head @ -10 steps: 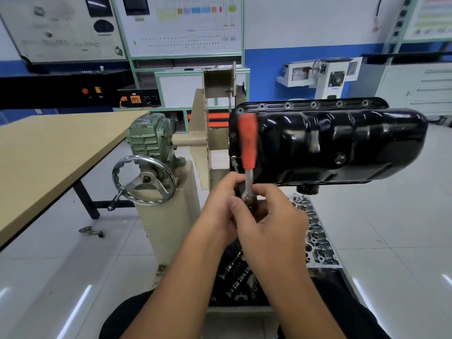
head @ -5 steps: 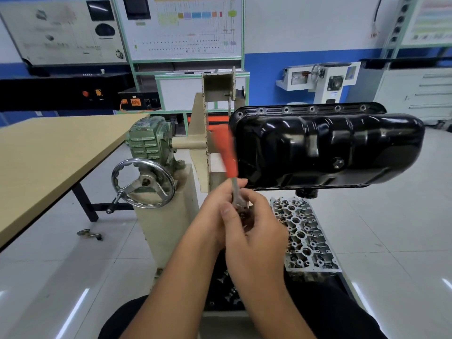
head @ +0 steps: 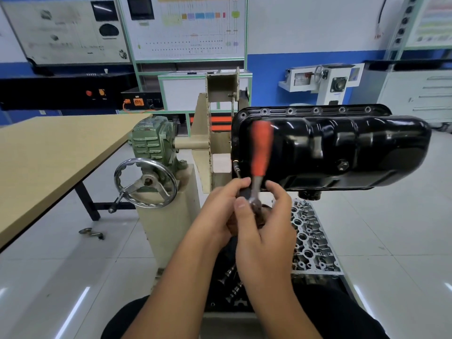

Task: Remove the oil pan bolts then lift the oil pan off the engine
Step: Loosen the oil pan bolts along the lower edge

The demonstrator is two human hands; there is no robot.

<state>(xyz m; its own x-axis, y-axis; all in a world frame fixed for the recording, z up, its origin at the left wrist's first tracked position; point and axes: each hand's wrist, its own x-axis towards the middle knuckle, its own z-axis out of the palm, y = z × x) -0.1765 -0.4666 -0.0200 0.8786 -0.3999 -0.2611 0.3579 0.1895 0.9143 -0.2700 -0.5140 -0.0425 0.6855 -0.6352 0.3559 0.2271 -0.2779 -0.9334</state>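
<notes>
The glossy black oil pan [head: 342, 148] sits sideways on the engine stand, its bolt-hole flange [head: 315, 110] along the top edge and a drain plug [head: 342, 165] low on its face. A ratchet with an orange handle [head: 261, 148] stands upright in front of the pan's left end, blurred by motion. My left hand [head: 220, 209] and my right hand [head: 266, 228] both grip the ratchet's metal head [head: 253, 200] below the pan's lower left corner. A bolt shank [head: 236, 167] sticks out at that corner.
The cream stand column [head: 168, 223] carries a green gearbox [head: 152, 141] and a steel handwheel [head: 145, 183]. A wooden table [head: 49, 162] stands left. A cylinder head [head: 311, 243] and camshafts [head: 232, 285] lie below the pan. A small metal part [head: 90, 233] lies on the floor.
The orange handle swung left and then back right in front of the pan's left end. Both hands stayed together on the ratchet head. The view shifted slightly.
</notes>
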